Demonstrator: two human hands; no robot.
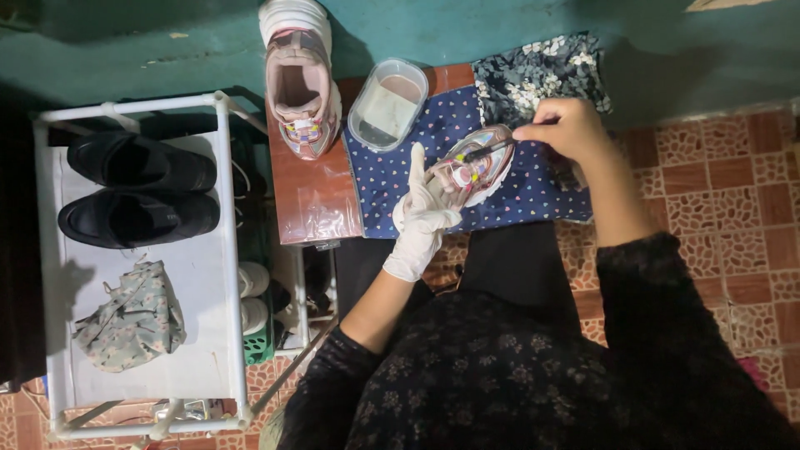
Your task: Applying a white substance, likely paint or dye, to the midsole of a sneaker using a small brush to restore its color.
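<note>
Left hand [425, 212]: wears a white glove; its fingers are wrapped around the pink sneaker [472, 165], holding it tilted above the counter.
Right hand [567, 127]: bare, closed on a thin dark brush [492, 149] whose tip touches the sneaker's upper.
Sneaker: held over the blue dotted cloth [400, 179], between the two hands.
Cloth: spread on the brown counter [312, 196]; a dark floral cloth [542, 75] lies at its far corner.
Container [387, 104]: clear plastic tub with cloudy liquid, just beside the held sneaker.
Second sneaker [298, 79]: matching pink one, standing on the counter's far left.
Shoe rack [221, 250]: white, left of the counter, carrying black shoes [137, 187] and a floral pouch [132, 317].
</note>
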